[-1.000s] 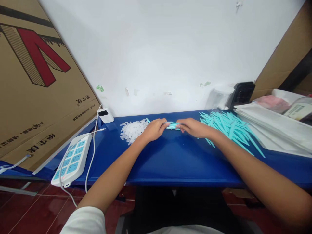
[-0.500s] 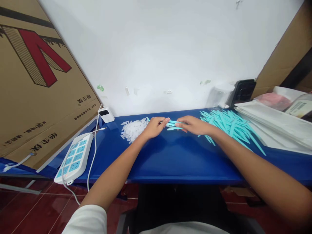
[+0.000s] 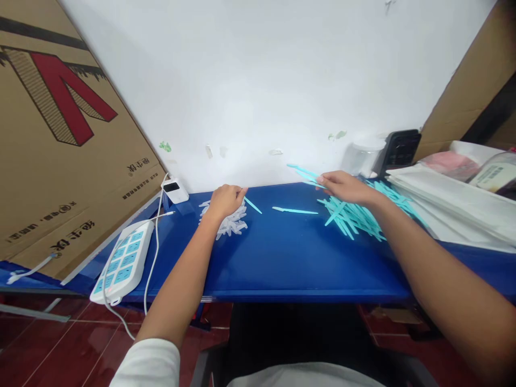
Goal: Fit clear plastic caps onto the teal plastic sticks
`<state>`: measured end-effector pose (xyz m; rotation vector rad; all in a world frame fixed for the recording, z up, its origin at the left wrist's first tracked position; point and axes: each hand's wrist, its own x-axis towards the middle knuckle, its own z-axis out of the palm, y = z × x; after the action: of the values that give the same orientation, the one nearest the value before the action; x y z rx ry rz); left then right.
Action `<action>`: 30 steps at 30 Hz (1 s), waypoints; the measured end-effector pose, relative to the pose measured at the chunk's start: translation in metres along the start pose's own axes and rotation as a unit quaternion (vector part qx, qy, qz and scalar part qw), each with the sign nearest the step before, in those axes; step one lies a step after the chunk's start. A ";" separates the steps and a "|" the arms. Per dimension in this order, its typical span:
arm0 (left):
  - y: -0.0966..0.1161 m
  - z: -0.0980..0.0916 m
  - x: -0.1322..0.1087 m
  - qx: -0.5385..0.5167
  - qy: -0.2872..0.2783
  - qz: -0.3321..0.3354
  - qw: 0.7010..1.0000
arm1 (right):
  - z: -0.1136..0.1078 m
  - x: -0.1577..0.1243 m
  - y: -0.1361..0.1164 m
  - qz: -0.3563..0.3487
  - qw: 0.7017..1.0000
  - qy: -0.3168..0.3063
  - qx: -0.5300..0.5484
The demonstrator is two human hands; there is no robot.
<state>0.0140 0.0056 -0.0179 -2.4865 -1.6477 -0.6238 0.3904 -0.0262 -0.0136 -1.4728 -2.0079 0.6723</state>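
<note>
soft light fills this room, the wall [image 3: 242, 91] bright at upper centre; it's dark bottom centre, blurry lower right.

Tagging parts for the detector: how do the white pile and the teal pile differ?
Colour: the white pile is pale, the teal pile bright blue-green.
Pieces: those in the white pile are short; those in the teal pile are longer and slim.
Cover: the left hand hides part of the white pile; the right arm hides part of the teal pile.
Shared: both are loose heaps on the blue table.
</note>
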 end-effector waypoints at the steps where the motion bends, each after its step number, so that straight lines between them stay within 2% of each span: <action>1: -0.003 -0.003 -0.001 0.049 -0.015 -0.021 0.998 | 0.001 0.002 0.001 0.004 1.000 0.027 -0.009; 5: -0.013 -0.008 -0.005 0.130 -0.072 -0.093 0.985 | 0.013 0.003 -0.008 -0.022 0.995 0.077 -0.067; 8: -0.006 -0.007 -0.005 0.088 -0.036 -0.081 0.992 | 0.030 0.000 -0.021 -0.065 0.988 0.106 -0.087; 11: 0.022 0.000 -0.006 -0.068 0.022 -0.007 0.997 | 0.048 -0.004 -0.031 -0.098 0.983 0.122 -0.100; 13: 0.047 0.009 -0.010 -0.223 0.014 0.031 0.974 | 0.058 -0.007 -0.037 -0.112 0.981 0.117 -0.107; 15: 0.071 0.019 -0.014 -0.349 -0.009 0.050 0.936 | 0.067 -0.010 -0.042 -0.126 0.980 0.108 -0.109; 18: 0.093 0.034 -0.019 -0.440 -0.016 0.051 0.896 | 0.076 -0.013 -0.051 -0.135 0.976 0.111 -0.128; 21: 0.092 0.037 -0.017 -0.472 0.001 0.017 0.882 | 0.075 -0.013 -0.054 -0.124 0.967 0.140 -0.174; 24: 0.071 0.023 -0.010 -0.428 0.084 -0.055 0.898 | 0.061 -0.008 -0.042 -0.080 0.957 0.161 -0.230; 26: 0.052 0.007 -0.006 -0.293 0.168 -0.088 0.937 | 0.047 -0.003 -0.028 -0.044 0.953 0.160 -0.252; 27: 0.044 0.000 -0.005 -0.195 0.188 -0.098 0.958 | 0.040 0.000 -0.021 -0.034 0.952 0.163 -0.256; 28: 0.036 -0.006 -0.005 -0.106 0.172 -0.105 0.974 | 0.035 0.002 -0.015 -0.026 0.952 0.170 -0.255; 30: 0.024 -0.012 -0.007 0.033 0.106 -0.124 0.986 | 0.029 0.004 -0.009 -0.027 0.956 0.178 -0.230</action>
<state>0.0299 -0.0135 -0.0060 -2.1022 -1.8734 -0.8139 0.3633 -0.0274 -0.0278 -1.6437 -1.9817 -0.1019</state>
